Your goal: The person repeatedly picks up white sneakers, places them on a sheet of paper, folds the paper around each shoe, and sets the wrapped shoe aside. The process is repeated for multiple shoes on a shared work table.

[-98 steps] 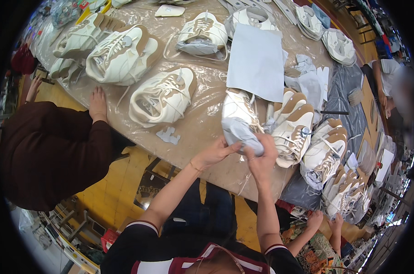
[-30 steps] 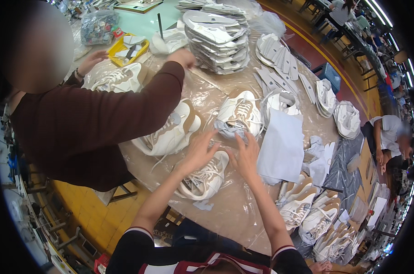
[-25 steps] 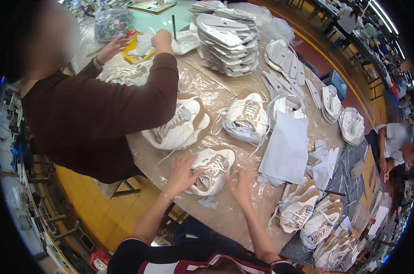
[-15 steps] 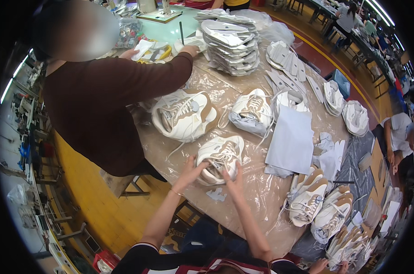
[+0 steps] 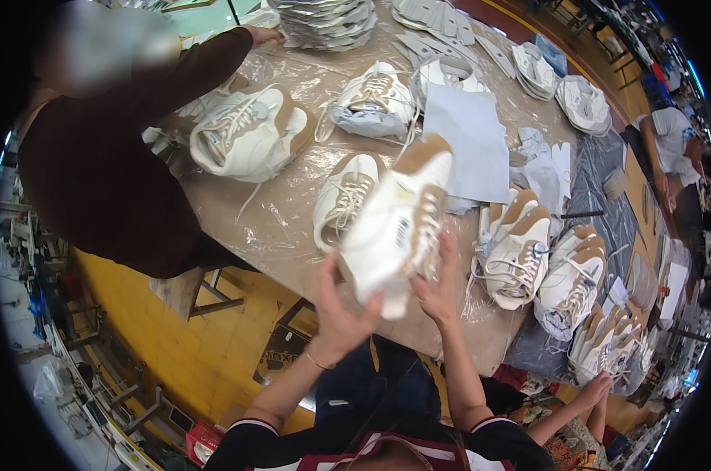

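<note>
A white sneaker [image 5: 391, 224] with tan toe trim and laces is raised off the table's near edge, slightly blurred by motion. Its toe points away from me and its side is turned up. My left hand [image 5: 343, 318] grips its heel end from the left. On the right, my right hand [image 5: 438, 294] is closed on the lace side near the ankle opening. A matching sneaker [image 5: 347, 192] rests on the table just behind, partly covered by the raised one.
Plastic sheeting covers the table [image 5: 281, 228]. More sneakers [image 5: 249, 133] lie left, behind and right [image 5: 520, 259]. Grey paper sheets [image 5: 465, 141] lie right of centre; stacked white shoe pieces [image 5: 324, 23] stand at the back. A co-worker in a dark sleeve [image 5: 202, 74] reaches in from the left.
The sneaker between my hands has come up off the table and turned, toe pointing away. My view has shifted, so the table's contents sit higher in the picture.
</note>
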The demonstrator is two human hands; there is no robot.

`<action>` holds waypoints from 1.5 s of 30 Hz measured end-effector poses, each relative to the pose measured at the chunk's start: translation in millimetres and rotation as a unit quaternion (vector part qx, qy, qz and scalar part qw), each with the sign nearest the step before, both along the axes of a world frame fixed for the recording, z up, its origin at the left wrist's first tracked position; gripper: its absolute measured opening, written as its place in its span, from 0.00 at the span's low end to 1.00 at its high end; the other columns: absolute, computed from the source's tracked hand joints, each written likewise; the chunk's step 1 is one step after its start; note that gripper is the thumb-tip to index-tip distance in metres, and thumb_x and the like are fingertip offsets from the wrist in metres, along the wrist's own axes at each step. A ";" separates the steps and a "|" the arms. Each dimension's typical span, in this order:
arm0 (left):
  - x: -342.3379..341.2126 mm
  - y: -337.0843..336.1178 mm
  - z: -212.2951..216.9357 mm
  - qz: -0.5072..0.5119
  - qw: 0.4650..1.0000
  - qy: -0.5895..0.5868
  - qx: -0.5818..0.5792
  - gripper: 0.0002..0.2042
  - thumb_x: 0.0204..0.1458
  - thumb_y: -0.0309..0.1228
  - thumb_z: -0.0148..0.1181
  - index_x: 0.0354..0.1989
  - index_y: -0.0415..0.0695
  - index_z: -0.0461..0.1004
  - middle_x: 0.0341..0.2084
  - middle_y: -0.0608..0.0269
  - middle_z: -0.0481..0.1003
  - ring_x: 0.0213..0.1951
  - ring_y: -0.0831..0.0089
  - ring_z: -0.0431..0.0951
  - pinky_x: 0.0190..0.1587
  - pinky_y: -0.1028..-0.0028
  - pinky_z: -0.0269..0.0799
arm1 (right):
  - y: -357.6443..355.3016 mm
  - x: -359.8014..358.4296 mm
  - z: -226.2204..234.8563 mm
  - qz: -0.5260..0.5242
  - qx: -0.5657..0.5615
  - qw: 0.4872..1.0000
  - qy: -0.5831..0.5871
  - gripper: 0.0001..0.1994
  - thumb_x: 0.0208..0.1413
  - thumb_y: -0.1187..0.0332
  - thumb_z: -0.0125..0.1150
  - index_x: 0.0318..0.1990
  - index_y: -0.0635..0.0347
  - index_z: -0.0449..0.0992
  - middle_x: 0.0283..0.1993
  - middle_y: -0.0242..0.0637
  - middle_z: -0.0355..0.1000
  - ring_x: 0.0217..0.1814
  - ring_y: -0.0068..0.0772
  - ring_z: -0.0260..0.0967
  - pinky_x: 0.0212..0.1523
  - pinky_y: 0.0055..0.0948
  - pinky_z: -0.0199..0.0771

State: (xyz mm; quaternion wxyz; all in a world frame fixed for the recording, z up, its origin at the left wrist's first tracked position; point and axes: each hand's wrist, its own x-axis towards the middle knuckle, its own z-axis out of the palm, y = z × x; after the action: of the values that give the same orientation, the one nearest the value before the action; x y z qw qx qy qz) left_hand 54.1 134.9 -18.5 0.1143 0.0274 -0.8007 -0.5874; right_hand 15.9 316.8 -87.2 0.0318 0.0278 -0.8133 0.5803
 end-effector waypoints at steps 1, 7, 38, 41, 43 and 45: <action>11.7 11.2 -3.0 -0.041 0.999 -0.024 0.018 0.39 0.49 0.32 0.63 0.65 0.31 0.47 0.55 0.45 0.63 0.58 0.61 0.67 0.59 0.63 0.63 | 14.8 13.1 -2.1 -0.016 -0.034 0.999 -0.010 0.40 0.45 0.59 0.68 0.65 0.65 0.57 0.66 0.53 0.58 0.70 0.53 0.52 0.71 0.47 0.45; 34.9 38.1 -75.2 -0.156 0.943 -0.246 0.158 0.35 0.58 0.40 0.57 0.66 0.32 0.48 0.58 0.46 0.62 0.61 0.63 0.63 0.63 0.65 0.59 | 83.6 46.0 -9.0 0.022 0.156 0.979 -0.129 0.42 0.47 0.49 0.67 0.64 0.66 0.58 0.68 0.58 0.53 0.70 0.58 0.50 0.70 0.51 0.44; 11.1 45.9 -85.8 -0.181 0.972 -0.145 -0.044 0.14 0.55 0.31 0.60 0.48 0.41 0.73 0.43 0.52 0.75 0.48 0.59 0.75 0.50 0.66 0.70 | 114.8 -136.0 -53.5 0.113 0.662 0.735 0.093 0.23 0.54 0.72 0.53 0.60 0.52 0.67 0.63 0.47 0.64 0.68 0.45 0.58 0.64 0.50 0.56; -3.4 42.8 -81.2 -0.170 0.974 -0.147 -0.031 0.14 0.55 0.31 0.60 0.48 0.40 0.74 0.39 0.51 0.77 0.44 0.60 0.77 0.48 0.67 0.71 | 119.6 -148.4 -46.3 0.197 0.682 0.701 -0.071 0.28 0.54 0.73 0.51 0.66 0.48 0.61 0.67 0.49 0.59 0.70 0.49 0.54 0.66 0.50 0.54; -10.3 41.0 -79.1 -0.164 0.975 -0.149 -0.024 0.14 0.55 0.31 0.59 0.48 0.40 0.74 0.39 0.51 0.77 0.43 0.60 0.78 0.46 0.67 0.72 | 118.5 -142.8 -40.7 0.151 0.665 0.730 0.037 0.30 0.53 0.74 0.53 0.67 0.47 0.60 0.67 0.50 0.58 0.71 0.49 0.54 0.66 0.49 0.54; -14.5 40.3 -78.2 -0.162 0.974 -0.160 -0.011 0.13 0.56 0.33 0.58 0.48 0.41 0.73 0.42 0.51 0.76 0.44 0.58 0.78 0.45 0.65 0.72 | 114.1 -139.3 -38.0 0.119 0.661 0.733 0.105 0.33 0.52 0.74 0.56 0.68 0.46 0.58 0.67 0.51 0.58 0.71 0.49 0.53 0.66 0.49 0.54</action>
State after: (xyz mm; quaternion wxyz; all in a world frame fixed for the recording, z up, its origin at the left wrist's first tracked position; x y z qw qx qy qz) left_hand 39.6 175.2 -96.6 -0.1115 -0.0098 -0.8086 -0.5776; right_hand -123.3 430.9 -125.3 0.0216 0.1987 -0.9735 -0.1111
